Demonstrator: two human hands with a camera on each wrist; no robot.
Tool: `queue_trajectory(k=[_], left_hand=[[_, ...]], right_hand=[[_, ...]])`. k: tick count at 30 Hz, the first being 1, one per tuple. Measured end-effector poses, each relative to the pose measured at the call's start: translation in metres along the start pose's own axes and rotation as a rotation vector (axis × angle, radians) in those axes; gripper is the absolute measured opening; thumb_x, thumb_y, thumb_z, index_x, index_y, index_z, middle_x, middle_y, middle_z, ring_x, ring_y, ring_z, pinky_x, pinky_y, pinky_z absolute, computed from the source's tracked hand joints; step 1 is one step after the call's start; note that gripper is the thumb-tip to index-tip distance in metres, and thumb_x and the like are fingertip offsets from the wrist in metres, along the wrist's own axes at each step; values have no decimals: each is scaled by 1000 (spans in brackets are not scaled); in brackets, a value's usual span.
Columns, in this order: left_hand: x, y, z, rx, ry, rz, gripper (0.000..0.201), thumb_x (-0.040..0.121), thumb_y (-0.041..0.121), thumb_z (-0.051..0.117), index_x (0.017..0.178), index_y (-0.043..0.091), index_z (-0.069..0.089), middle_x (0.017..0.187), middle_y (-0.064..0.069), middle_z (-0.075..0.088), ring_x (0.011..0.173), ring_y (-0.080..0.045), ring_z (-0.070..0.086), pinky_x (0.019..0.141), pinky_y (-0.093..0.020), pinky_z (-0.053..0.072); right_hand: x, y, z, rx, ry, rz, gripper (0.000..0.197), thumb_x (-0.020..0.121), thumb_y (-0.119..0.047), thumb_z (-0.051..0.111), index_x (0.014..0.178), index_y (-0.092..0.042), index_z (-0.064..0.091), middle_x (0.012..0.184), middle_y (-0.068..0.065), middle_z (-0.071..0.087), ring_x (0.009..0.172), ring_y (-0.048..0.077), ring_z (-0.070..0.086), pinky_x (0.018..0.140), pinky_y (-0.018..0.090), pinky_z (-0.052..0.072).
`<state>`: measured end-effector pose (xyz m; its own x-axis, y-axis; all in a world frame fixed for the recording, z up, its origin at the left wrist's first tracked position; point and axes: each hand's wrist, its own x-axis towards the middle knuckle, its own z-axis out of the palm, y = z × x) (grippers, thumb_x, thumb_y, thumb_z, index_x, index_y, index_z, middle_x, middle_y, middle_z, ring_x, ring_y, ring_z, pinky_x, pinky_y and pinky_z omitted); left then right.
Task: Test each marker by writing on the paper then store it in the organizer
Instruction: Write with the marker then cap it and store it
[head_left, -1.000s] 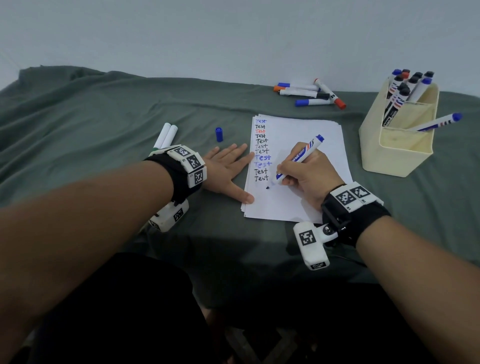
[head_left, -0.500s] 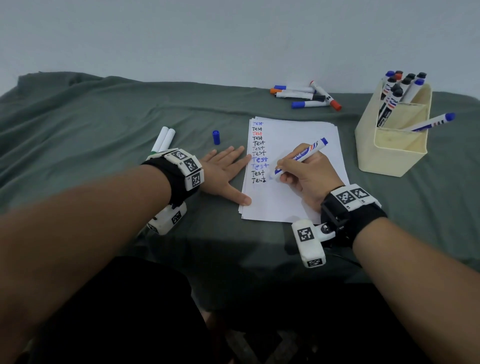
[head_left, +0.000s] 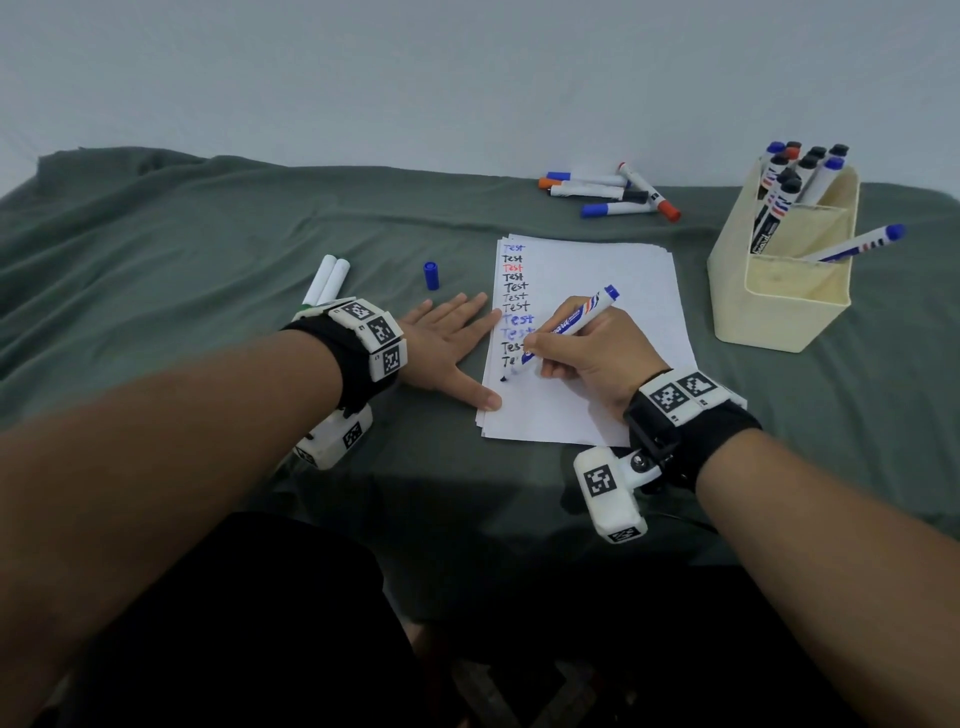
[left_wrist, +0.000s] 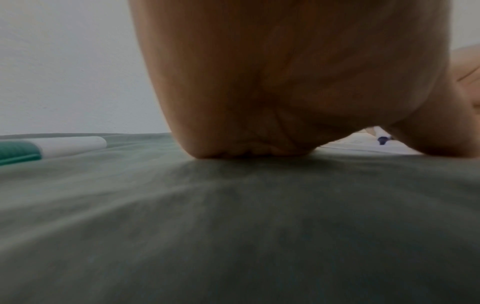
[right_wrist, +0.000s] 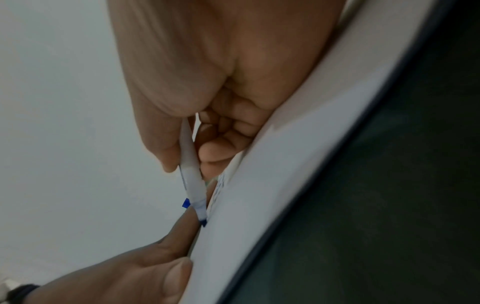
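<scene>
paper: column of handwritten "test" down left edge, approx 10 full lines — blue, black, one red; last one cut off at "te" by marker. marker barrel has print, too small to read.

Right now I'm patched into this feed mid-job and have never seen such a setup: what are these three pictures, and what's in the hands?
No machine here: a person works with bare hands, wearing cameras. The head view looks down at the table; each wrist view looks along one hand. The right hand grips an uncapped blue marker, tip at the paper under a column of "Test" lines. The left hand lies flat on the green cloth, thumb on the paper's edge. Its blue cap lies nearby, loose markers lie behind, and the cream organizer at the right holds markers.
</scene>
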<state>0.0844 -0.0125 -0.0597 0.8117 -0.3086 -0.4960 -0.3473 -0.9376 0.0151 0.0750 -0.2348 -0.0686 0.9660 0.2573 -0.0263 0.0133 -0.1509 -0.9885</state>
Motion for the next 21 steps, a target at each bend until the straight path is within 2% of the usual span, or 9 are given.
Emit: queue_trajectory(k=[4,10,13,16,18,21], left_hand=[[0,1,0,3,2,-1,122,68,91,42,152,30,-23,159,4,-30,147,-16,-24,120,-46,-11],[-1,1,1,-8,19,-2,121,70,90,44,152,31,-22,160,4,-29,147,-16,-24,120,-45,-11],[-1,0,2,-8,21,-1,121,69,90,44,152,31,-22,160,4,-29,147,-16,-24,120,-45,-12],[0,-1,2,-10,17,1,122,67,92,42,152,32,-22,160,5,-29,147,-15,-24,120,-44,-12],[2,-1,2,-7,14,3,123,65,93,41,151,32,-23,159,5,-29,147,-15,-24,120,-44,-12],[2,-2,2,-5,5,1,125,63,95,40,151,32,-24,159,5,-30,147,-15,-25,120,-44,-12]], right_hand=[[-1,-1,0,-7,15,-10,18,85,-10,80,88,4,69,75,28,70,58,20,66,54,21,51],[0,1,-4,28,68,-11,21,87,-4,75,92,12,63,78,32,68,57,22,63,53,21,50],[0,2,-5,7,32,-9,14,86,-5,76,85,4,66,71,27,68,57,22,63,53,21,49],[0,3,-5,-21,51,-16,17,85,-7,77,85,5,64,66,20,68,53,18,63,51,20,48],[0,3,-5,-8,62,-19,18,86,-8,77,87,6,64,69,23,69,55,19,64,53,21,49],[-1,1,-4,-24,18,-12,13,85,-5,77,82,-1,65,69,26,67,55,21,63,54,25,51]])
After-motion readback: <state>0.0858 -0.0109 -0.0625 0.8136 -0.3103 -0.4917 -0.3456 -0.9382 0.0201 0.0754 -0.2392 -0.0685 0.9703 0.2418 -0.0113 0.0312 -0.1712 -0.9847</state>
